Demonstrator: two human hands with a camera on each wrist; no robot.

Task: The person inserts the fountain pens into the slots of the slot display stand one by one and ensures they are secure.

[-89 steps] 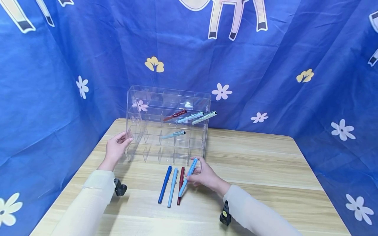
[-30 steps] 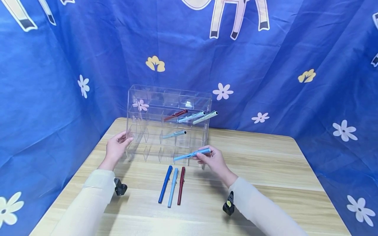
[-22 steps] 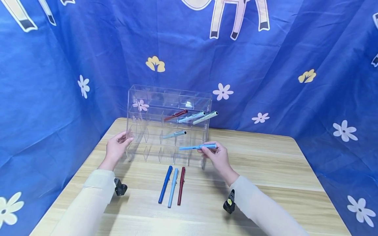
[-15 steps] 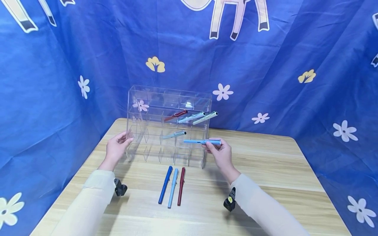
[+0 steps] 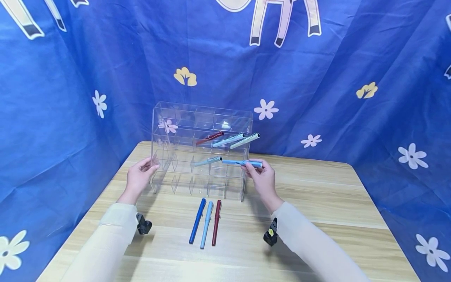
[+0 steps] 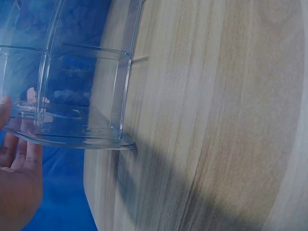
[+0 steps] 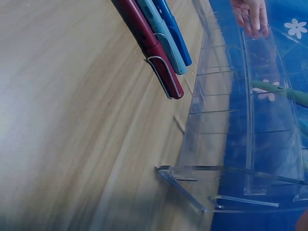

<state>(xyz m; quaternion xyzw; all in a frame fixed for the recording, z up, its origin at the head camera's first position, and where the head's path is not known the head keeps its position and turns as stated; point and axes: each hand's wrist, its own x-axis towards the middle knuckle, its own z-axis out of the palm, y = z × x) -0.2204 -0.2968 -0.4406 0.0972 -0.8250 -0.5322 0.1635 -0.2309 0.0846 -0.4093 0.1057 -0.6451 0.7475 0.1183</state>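
My left hand (image 5: 138, 178) grips the left side wall of a clear acrylic rack (image 5: 163, 156), thumb (image 6: 4, 110) inside and fingers (image 6: 21, 156) outside. My right hand (image 5: 263, 182) pinches a light blue pen (image 5: 234, 161), held nearly level at the rack's right part. Its tip end points left, close to the end of a pale teal pen (image 5: 209, 160) in a middle compartment. Whether the held pen's tip is inside a compartment, I cannot tell. Above lie a dark red pen (image 5: 210, 137), a pale blue pen (image 5: 228, 140) and a pale green pen (image 5: 244, 141).
On the wooden table (image 5: 317, 203), in front of the rack, a dark blue pen (image 5: 197, 221), another light blue pen (image 5: 206, 225) and a maroon pen (image 5: 216, 223) lie side by side. A blue patterned cloth (image 5: 218, 58) hangs behind and at both sides.
My right hand has raised the light blue pen from above the maroon pen, turned it level and carried it up and right to the rack. The left hand keeps its place.
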